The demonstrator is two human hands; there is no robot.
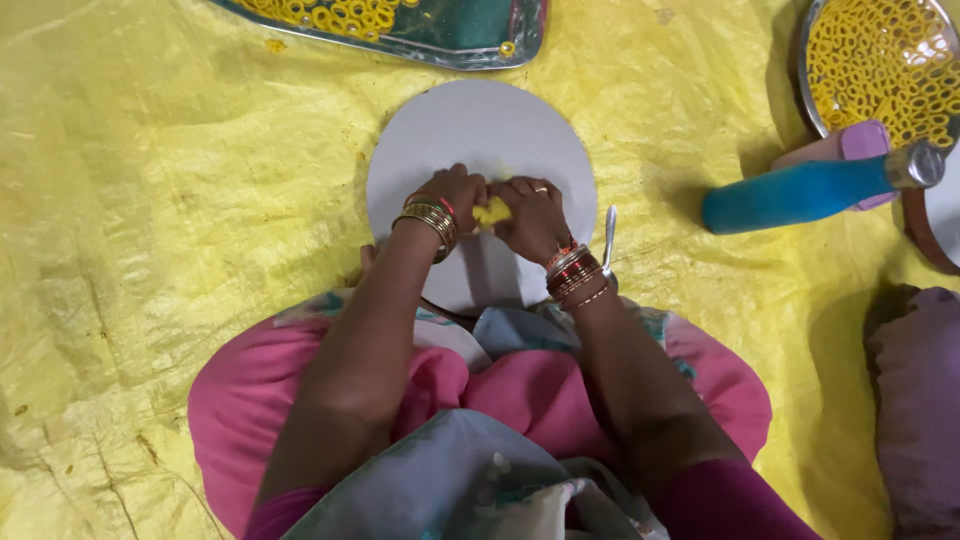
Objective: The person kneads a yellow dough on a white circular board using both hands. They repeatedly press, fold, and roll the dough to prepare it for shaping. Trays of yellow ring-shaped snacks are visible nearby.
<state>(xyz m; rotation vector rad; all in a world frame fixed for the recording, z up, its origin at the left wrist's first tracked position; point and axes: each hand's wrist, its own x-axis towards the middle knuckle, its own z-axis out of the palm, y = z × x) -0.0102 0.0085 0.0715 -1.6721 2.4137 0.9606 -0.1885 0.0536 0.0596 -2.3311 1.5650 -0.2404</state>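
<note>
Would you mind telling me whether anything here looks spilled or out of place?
Only small things. A yellow bit lies loose on the yellow sheet beside the tray, and a blue bottle lies on its side. Both hands, left hand and right hand, press yellow dough over the round board.

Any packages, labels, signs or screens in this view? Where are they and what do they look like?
None in view: no package, label, sign or screen.
Nearest to it is a blue bottle with a silver cap, lying on the yellow sheet at right, with no label showing.
</note>
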